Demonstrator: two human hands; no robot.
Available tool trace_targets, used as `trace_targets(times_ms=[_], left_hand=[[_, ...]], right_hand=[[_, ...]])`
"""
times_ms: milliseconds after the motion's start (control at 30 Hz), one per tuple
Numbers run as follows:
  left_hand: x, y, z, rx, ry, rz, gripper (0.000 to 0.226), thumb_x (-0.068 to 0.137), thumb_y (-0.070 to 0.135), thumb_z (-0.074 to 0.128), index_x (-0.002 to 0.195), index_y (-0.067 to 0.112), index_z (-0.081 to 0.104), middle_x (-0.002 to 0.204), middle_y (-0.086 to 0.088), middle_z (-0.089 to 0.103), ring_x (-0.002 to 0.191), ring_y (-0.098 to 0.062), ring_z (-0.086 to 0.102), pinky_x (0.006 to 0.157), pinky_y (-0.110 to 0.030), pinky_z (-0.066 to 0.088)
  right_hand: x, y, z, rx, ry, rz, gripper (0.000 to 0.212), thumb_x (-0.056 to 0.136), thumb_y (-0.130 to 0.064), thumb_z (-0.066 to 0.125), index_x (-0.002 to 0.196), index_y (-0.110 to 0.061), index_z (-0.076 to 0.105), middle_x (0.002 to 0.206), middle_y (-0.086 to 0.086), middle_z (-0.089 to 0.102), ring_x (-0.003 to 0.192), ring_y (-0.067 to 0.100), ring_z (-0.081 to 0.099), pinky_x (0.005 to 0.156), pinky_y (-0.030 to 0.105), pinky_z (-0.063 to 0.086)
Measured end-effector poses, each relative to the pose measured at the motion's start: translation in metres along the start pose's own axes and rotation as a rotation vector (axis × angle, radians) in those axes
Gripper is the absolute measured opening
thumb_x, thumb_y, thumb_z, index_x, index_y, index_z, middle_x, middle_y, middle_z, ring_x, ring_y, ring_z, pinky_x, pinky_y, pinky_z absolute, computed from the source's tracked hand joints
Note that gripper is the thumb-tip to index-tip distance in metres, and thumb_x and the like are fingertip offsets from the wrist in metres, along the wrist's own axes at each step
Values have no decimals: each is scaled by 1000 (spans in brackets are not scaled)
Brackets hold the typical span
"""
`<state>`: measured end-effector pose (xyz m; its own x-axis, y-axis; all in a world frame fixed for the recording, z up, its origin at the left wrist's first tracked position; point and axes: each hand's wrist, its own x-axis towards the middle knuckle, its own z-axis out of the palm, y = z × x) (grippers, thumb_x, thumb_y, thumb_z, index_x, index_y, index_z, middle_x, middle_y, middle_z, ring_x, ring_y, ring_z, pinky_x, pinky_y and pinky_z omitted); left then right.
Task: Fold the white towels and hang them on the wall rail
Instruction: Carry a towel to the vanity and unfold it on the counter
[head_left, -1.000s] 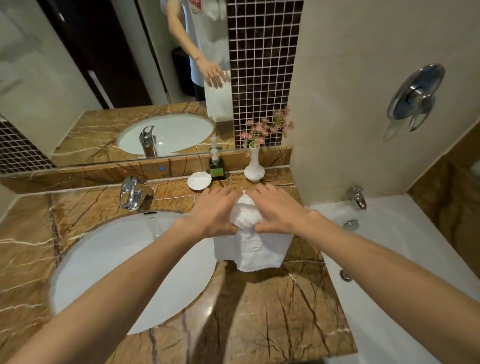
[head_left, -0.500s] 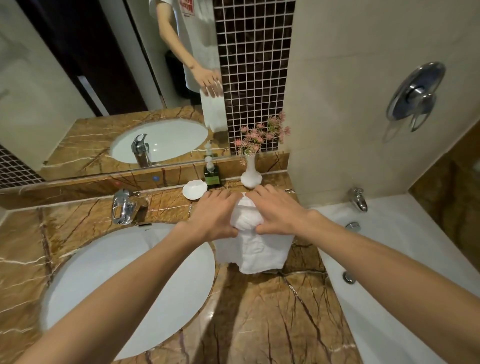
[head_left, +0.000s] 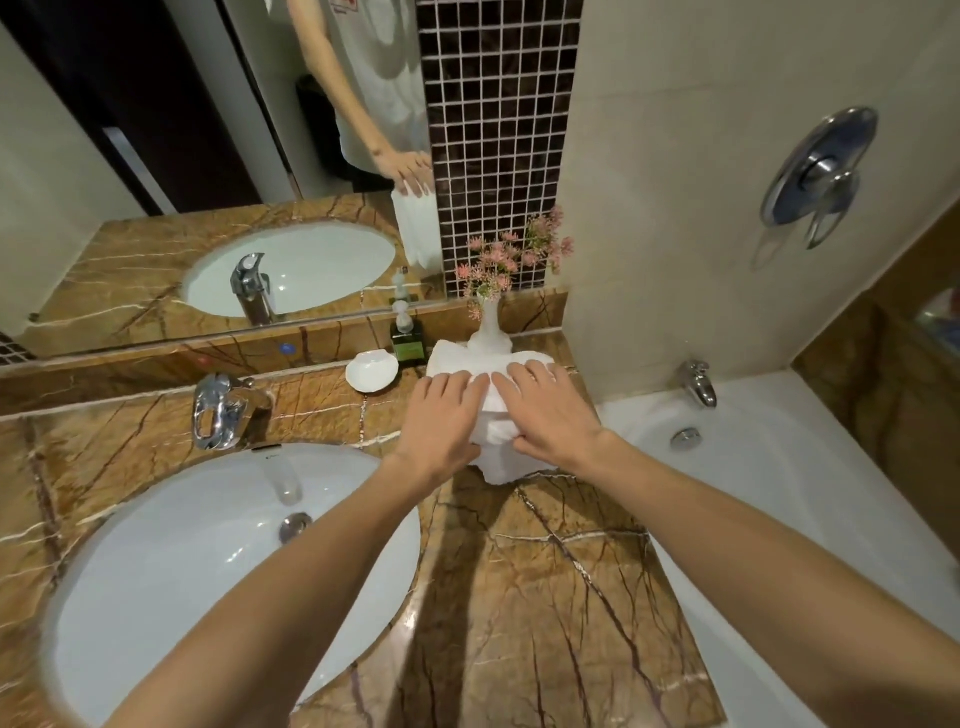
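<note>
One white towel lies bunched on the brown marble counter, just in front of a white vase. My left hand and my right hand sit side by side on top of it. Fingers are spread over the thick fold and both thumbs are tucked under its near edge. A short flap of towel shows below my hands, and its far edge spreads out beyond my fingertips. The mirror shows a reflected hand over white cloth. No wall rail is in view.
The vase of pink flowers touches the towel's far edge. A green bottle and a shell dish stand to the left. The oval sink with its chrome faucet fills the left; the bathtub lies to the right.
Both hands have pushed the towel's fold away from me toward the vase. The flap hanging below my hands is now shorter.
</note>
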<state>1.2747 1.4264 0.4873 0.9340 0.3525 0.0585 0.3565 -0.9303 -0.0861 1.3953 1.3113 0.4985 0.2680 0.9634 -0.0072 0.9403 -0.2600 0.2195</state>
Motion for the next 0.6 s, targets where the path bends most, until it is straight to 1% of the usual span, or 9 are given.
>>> trace_targets(times_ms=[67,133,233,300,367,433,500,533,600], left_hand=[[-12,8,18,-21,-46,7,98,51,41,85,134,9,45,123,-11,56,106,-30,54,90,-41,44],[-29,16,33,-26,-64,17,102,49,41,85,135,6,43,122,-12,56,105,-30,55,90,-41,45],[-53,23,49,-33,-86,24,103,46,43,86,132,5,44,117,-13,57,99,-31,56,85,-42,47],[-66,25,57,-37,-98,33,102,47,45,84,131,5,41,115,-13,56,97,-31,54,83,-42,47],[-78,29,62,-40,-104,47,100,47,43,84,129,5,42,113,-13,55,95,-31,53,81,-42,46],[-86,33,66,-38,-112,69,98,44,41,85,126,5,44,111,-14,55,93,-31,52,81,-43,45],[-95,36,68,-43,-117,81,97,44,43,84,124,5,43,111,-14,55,93,-32,52,85,-45,42],[-99,37,69,-40,-126,85,97,46,46,83,124,5,43,113,-16,54,96,-34,52,89,-47,39],[-107,37,71,-35,-155,98,90,56,55,71,126,4,45,125,-22,51,113,-41,49,102,-54,28]], right_hand=[[-14,-13,17,-4,-18,22,86,61,-43,80,132,-8,46,119,13,56,104,31,54,86,45,45],[-31,-27,34,8,-21,25,89,55,-42,84,130,-7,50,118,15,58,104,33,56,87,47,46],[-51,-44,48,35,33,9,79,57,-35,84,125,-7,56,116,17,61,102,35,59,88,48,48],[-61,-54,52,30,62,2,77,57,-32,81,124,-6,54,113,15,62,100,33,59,86,46,48],[-68,-62,56,28,34,-7,85,54,-32,82,126,-5,48,113,14,61,99,31,58,85,46,49],[-74,-69,60,22,-11,-1,89,51,-35,85,126,-4,48,114,13,60,99,30,57,84,47,48],[-79,-75,62,18,-32,12,87,49,-32,86,124,-4,52,112,13,60,98,30,55,83,49,48],[-82,-78,64,18,-31,17,84,49,-28,86,123,-4,54,111,14,60,98,30,55,83,49,48],[-89,-84,66,29,-30,13,79,52,-21,85,123,-3,55,112,15,61,99,31,55,83,49,49]])
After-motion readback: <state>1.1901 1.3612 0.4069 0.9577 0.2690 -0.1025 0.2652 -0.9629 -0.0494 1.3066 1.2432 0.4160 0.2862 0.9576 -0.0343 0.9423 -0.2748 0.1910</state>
